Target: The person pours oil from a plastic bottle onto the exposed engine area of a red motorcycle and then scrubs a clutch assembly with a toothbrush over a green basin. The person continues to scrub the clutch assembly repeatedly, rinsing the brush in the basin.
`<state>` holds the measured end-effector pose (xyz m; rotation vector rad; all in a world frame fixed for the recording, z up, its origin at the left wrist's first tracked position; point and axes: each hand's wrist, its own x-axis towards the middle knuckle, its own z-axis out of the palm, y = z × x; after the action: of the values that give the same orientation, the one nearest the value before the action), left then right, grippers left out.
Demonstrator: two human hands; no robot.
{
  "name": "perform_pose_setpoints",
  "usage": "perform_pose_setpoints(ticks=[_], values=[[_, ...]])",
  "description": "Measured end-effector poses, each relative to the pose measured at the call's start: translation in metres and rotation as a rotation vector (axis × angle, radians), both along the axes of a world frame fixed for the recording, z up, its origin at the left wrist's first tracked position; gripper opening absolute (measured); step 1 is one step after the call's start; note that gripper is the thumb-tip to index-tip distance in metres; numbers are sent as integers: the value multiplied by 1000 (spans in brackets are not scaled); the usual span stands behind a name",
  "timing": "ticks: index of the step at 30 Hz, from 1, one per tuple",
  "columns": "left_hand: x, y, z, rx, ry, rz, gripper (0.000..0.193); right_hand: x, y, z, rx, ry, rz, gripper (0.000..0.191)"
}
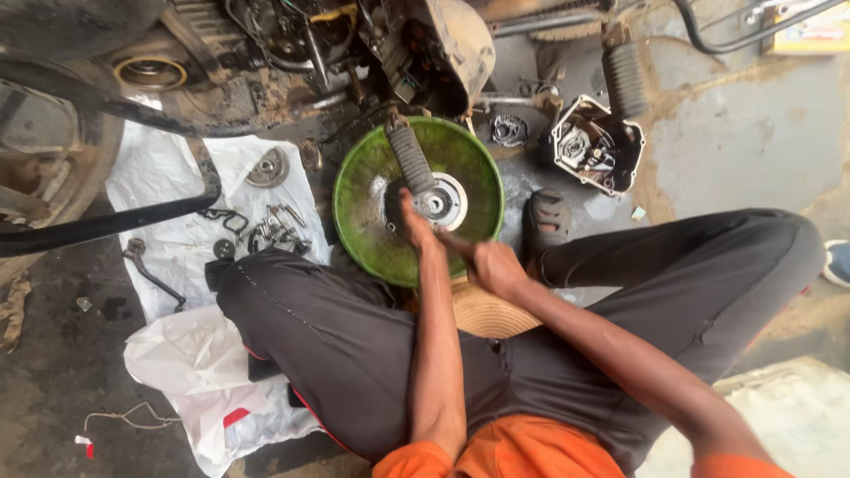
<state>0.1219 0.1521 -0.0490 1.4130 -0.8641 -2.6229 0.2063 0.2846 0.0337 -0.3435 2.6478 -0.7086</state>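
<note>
While both hands reach into green basin, left touches metal disc, right fisted.

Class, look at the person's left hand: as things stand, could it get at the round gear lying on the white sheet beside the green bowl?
Probably yes. The left hand rests in the green bowl, and the gear lies uncovered on the white sheet just beyond the rim, with nothing between.

I get a single view, from the camera worn on the person's head. It looks steeply down past the knees onto the floor, close in. The green basin sits near centre, the engine at 12 o'clock, the white sheet at 9 o'clock.
</note>
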Motion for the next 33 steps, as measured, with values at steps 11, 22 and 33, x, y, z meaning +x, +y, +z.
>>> perform_pose_setpoints(ticks=[11,22,33], values=[[3,-1,6,-60,58,147,49,-7,38,-8,284,116,3,79],[4,-4,-9,-146,-72,232,66,15,30,-37,154,168,30,86],[19,6,-29,-170,-196,20,71,-4,-6,-51,110,72,18,78]])
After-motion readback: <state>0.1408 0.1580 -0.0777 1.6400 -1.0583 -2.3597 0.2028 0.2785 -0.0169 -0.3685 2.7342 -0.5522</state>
